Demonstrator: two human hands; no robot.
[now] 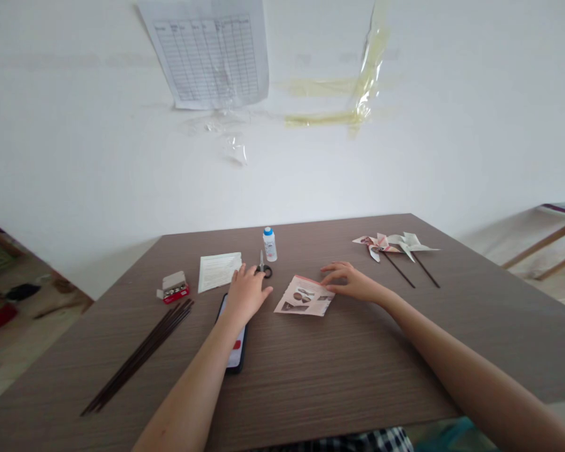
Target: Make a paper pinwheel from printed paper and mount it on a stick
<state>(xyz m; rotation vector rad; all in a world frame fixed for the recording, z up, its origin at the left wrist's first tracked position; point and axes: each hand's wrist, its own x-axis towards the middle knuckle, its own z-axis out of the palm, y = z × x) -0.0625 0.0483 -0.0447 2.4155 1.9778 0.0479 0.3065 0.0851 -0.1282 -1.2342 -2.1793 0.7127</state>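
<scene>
My left hand (248, 294) reaches over the dark phone (236, 356), fingers spread and thumb out to the side. Its fingertips are close beside the black-handled scissors (267, 271); whether they touch is unclear. A printed square of paper (306, 296) with pictures lies in front of me, between my hands. At its right corner is my right hand (351, 282), fingers loosely bent and apart, with the tips touching or nearly touching the paper's edge. My forearm covers part of the phone.
A white bottle with a blue cap (270, 245) stands behind the scissors. On the left are a white paper square (219, 270), a small open red-and-white box (174, 288) and dark thin sticks (141, 355). Two paper pinwheels (380, 243) lie at right. The wall (311, 176) borders the table's back.
</scene>
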